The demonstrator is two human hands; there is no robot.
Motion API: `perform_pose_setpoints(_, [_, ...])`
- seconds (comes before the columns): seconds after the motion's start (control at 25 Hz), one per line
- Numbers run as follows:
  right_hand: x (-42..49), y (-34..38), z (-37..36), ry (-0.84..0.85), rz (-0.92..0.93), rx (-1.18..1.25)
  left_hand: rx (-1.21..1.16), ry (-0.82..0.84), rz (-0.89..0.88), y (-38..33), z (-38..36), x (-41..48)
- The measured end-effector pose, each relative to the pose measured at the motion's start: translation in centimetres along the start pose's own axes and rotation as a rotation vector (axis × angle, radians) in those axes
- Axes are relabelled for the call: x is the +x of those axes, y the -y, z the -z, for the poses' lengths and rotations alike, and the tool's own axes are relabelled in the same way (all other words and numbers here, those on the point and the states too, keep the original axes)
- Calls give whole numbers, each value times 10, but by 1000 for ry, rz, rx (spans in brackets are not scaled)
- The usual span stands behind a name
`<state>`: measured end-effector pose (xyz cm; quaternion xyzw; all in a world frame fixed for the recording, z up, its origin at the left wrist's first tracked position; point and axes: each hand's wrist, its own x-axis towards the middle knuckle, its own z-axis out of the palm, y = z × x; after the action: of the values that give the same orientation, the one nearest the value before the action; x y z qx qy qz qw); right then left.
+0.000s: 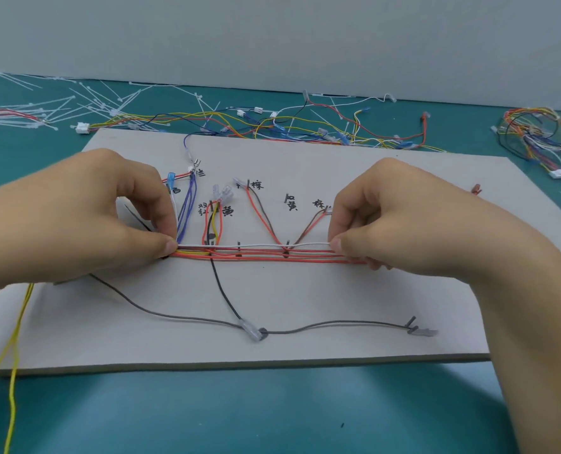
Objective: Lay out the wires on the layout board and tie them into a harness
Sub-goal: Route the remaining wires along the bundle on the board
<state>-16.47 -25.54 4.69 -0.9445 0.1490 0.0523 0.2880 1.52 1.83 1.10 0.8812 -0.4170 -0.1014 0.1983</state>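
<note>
A grey layout board (272, 299) lies on the green mat, with short pins and handwritten labels. A bundle of red wires (272, 257) runs horizontally across its middle. Just above it a white wire (256, 245) is stretched between my hands. My left hand (85, 214) pinches the white wire's left end by the blue wires (185, 211). My right hand (403, 224) pinches its right end. Red, yellow and brown branches rise to labelled pins. A grey-brown wire (181, 317) and a black wire (221, 290) trail over the board's near half to a clear terminal (253, 332).
Loose coloured wires (272, 126) and white cable ties (76, 106) are scattered on the mat behind the board. A coiled finished harness (541, 136) lies at the far right. Yellow wires (10, 355) hang off the board's left edge toward me.
</note>
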Motion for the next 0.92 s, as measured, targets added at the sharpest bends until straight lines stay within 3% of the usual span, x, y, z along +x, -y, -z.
perform_pose_setpoints(0.36, [-2, -12, 15, 34, -26, -49, -51, -116, -61, -23, -5, 1])
perform_pose_setpoints(0.68, [7, -21, 10, 26, -110, -110, 58, -59, -169, -94, -22, 11])
perform_pose_setpoints(0.92, [8, -23, 14, 39, -110, -86, 16, -66, -44, -109, -45, 29])
